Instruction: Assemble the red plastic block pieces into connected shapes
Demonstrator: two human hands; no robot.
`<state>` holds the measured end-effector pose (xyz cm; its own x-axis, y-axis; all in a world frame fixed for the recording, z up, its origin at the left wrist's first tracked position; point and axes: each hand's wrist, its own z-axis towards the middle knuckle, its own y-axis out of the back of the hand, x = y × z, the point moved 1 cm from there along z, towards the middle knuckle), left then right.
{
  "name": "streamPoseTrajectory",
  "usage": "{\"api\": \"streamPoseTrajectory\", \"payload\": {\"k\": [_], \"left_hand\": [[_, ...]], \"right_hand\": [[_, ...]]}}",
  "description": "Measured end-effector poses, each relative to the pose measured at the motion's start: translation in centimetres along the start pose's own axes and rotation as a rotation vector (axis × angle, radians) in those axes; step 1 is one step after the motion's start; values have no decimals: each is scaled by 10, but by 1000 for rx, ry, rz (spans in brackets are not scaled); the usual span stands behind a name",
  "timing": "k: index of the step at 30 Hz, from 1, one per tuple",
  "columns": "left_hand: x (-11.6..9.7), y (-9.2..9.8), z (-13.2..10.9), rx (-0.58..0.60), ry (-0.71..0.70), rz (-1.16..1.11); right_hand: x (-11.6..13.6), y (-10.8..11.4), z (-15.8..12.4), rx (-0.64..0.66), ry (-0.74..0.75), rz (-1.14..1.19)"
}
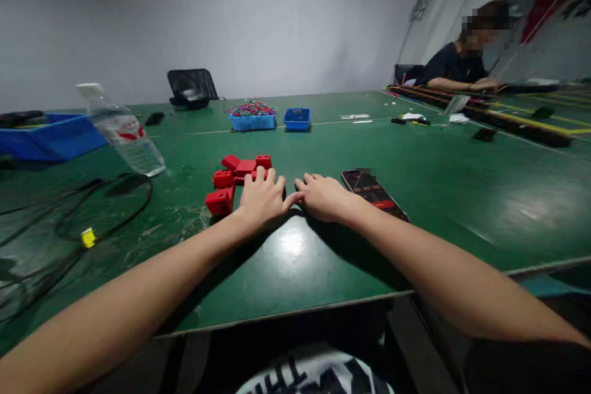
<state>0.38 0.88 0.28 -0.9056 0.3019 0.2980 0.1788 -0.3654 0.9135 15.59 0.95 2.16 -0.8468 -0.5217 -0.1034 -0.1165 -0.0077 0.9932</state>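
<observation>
My left hand [263,197] lies flat on the green table [462,184], fingers stretched out, its fingertips touching a red object made of jointed blocks [233,180]. My right hand [323,196] rests flat beside it, fingers out, thumb tips nearly meeting. Neither hand holds anything. A phone [375,192] with a lit screen lies just right of my right hand.
A tilted plastic water bottle [124,132] and black cables [69,209] lie at left, with a blue bin [46,135]. Two small blue trays [252,117] [297,118] stand further back. A black chair [191,87] is behind. Another person [462,61] sits at far right.
</observation>
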Motion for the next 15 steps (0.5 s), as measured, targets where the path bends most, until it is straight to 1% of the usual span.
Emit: {"api": "streamPoseTrajectory", "payload": {"k": [4, 7, 11, 15], "left_hand": [[3, -2, -2, -6, -11, -36], [4, -3, -1, -41, -40, -95], [4, -7, 3, -118, -174, -258], [2, -14, 6, -236, -325, -475]], "right_hand": [[1, -1, 2, 1, 0, 2], [1, -1, 3, -9, 4, 6], [0, -1, 4, -16, -2, 14], [-1, 2, 3, 4, 18, 7]]}}
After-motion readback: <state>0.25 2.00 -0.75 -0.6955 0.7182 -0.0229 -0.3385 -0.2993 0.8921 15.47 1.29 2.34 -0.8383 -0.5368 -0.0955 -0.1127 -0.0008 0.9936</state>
